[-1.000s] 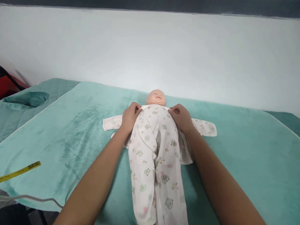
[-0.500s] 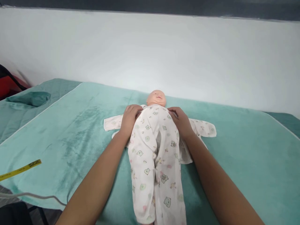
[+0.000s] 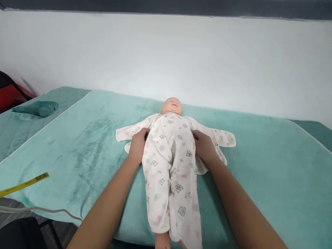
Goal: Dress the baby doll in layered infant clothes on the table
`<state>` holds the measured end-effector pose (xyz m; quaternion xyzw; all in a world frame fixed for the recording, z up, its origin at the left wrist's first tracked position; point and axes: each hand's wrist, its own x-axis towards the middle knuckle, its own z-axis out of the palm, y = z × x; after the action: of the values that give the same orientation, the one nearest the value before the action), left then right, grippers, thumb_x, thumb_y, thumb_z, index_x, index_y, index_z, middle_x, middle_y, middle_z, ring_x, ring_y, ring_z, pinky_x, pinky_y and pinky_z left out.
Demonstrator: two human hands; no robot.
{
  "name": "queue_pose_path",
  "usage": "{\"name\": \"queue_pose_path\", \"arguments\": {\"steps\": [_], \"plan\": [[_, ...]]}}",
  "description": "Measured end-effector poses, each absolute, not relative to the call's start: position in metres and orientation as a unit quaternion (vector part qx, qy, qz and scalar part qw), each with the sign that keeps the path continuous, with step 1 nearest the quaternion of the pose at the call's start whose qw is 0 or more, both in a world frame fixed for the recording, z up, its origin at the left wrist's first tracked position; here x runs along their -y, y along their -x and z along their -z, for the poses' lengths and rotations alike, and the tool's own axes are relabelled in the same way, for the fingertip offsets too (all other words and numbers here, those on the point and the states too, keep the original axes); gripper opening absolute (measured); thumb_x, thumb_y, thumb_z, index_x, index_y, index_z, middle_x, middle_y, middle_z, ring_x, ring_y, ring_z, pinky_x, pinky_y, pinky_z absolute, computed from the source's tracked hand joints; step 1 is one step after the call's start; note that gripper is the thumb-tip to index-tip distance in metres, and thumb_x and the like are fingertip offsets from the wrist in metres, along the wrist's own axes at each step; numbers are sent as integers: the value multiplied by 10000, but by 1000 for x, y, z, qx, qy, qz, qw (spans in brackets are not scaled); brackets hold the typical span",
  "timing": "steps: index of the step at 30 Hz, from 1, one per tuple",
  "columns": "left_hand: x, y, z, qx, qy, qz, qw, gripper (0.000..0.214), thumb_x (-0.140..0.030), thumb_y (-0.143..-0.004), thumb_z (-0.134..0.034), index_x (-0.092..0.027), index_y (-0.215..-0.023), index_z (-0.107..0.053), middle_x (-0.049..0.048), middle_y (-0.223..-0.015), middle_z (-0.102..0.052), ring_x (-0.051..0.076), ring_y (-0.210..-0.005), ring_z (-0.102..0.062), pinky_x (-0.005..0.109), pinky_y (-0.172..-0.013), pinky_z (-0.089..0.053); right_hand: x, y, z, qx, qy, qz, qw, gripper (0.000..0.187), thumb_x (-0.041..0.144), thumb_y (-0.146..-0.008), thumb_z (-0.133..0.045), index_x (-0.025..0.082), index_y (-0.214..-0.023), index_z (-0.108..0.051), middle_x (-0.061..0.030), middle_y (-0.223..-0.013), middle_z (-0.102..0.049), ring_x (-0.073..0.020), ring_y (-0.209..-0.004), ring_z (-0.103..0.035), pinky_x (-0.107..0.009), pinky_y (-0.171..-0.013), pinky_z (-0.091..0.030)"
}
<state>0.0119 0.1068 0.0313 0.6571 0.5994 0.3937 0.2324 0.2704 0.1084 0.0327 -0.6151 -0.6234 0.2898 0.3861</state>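
Note:
A baby doll (image 3: 171, 105) lies on its back, its head toward the wall. Patterned white baby pants (image 3: 161, 147) reach from its chest down over the legs, and one bare foot (image 3: 163, 240) sticks out at the bottom. Beneath them is a matching long-sleeved shirt (image 3: 223, 137), its sleeves spread to both sides and its front flaps lying open. My left hand (image 3: 138, 142) is closed at the left side edge of the pants, fingers curled against the fabric. Opposite it, my right hand (image 3: 204, 145) pinches the right side edge; its fingertips are partly hidden.
A teal velvety cover (image 3: 259, 166) lies under the doll, with a white wall (image 3: 166, 58) behind. At left are a yellow tape strip (image 3: 24, 184), a pale cable (image 3: 38, 209), a dark chair (image 3: 22, 233), a teal cushion-like hollow (image 3: 36, 109) and a red-and-black item (image 3: 11, 93).
Both hands have slid down from the top of the pants near the doll's shoulders to its sides. The shirt's shoulders and the foot now show; the pants' legs sit slightly higher in view.

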Motion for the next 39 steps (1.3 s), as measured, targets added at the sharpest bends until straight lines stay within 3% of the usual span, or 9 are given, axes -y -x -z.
{"name": "queue_pose_path", "arguments": {"steps": [3, 8, 16, 23, 29, 34, 39], "plan": [[-105, -15, -40, -597, -618, -418, 295, 212, -202, -718, -532, -185, -899, -641, 57, -902, -724, 244, -844, -625, 343, -779, -468, -111, -272, -33, 588, 577, -391, 411, 166, 280, -771, -631, 232, -893, -733, -36, -929, -759, -251, -901, -666, -384, -823, -488], [-105, -15, -48, -571, -595, -418, 380, 235, -245, -715, -545, -163, -907, -652, 66, -908, -719, 263, -897, -620, 364, -825, -476, -108, -275, -37, 511, 512, -540, 431, 300, 301, -726, -711, 220, -1014, -709, -30, -920, -758, -207, -762, -658, -349, -711, -519], [-107, -13, -39, -508, -596, -424, 454, 384, -239, -737, -581, -151, -1102, -659, 109, -1222, -689, 283, -1109, -607, 405, -1023, -422, -99, -272, -47, 515, 514, -544, 418, 324, 300, -776, -706, 255, -1097, -719, -17, -1088, -748, -223, -961, -671, -353, -850, -531], [-96, -18, -45, -491, -475, -437, 585, 526, -306, -766, -660, -214, -1279, -588, 90, -1330, -637, 285, -1232, -550, 390, -1013, -446, -94, -254, -51, 416, 484, -590, 495, 331, 319, -714, -752, 259, -1039, -728, -28, -996, -770, -275, -1025, -687, -397, -876, -553], [-99, -18, -45, -453, -391, -435, 673, 498, -347, -772, -721, -223, -1246, -630, 88, -1228, -695, 261, -1092, -648, 362, -899, -517, -92, -247, -60, 434, 508, -537, 515, 145, 339, -763, -672, 244, -836, -753, -57, -958, -775, -309, -1203, -612, -421, -1015, -502], [-100, -23, -42, -421, -327, -473, 702, 484, -314, -729, -765, -143, -1174, -687, 122, -1070, -749, 277, -1017, -691, 367, -858, -549, -94, -251, -60, 470, 507, -504, 518, 151, 316, -745, -691, 242, -855, -764, -64, -992, -777, -303, -1246, -583, -427, -1069, -463], [-94, -25, -46, -404, -363, -439, 715, 547, -249, -672, -817, -153, -1197, -694, 120, -1023, -767, 287, -998, -707, 386, -884, -551, -93, -249, -60, 412, 513, -556, 508, 255, 353, -653, -776, 238, -880, -766, -56, -963, -783, -327, -1151, -641, -449, -1013, -510]]}}
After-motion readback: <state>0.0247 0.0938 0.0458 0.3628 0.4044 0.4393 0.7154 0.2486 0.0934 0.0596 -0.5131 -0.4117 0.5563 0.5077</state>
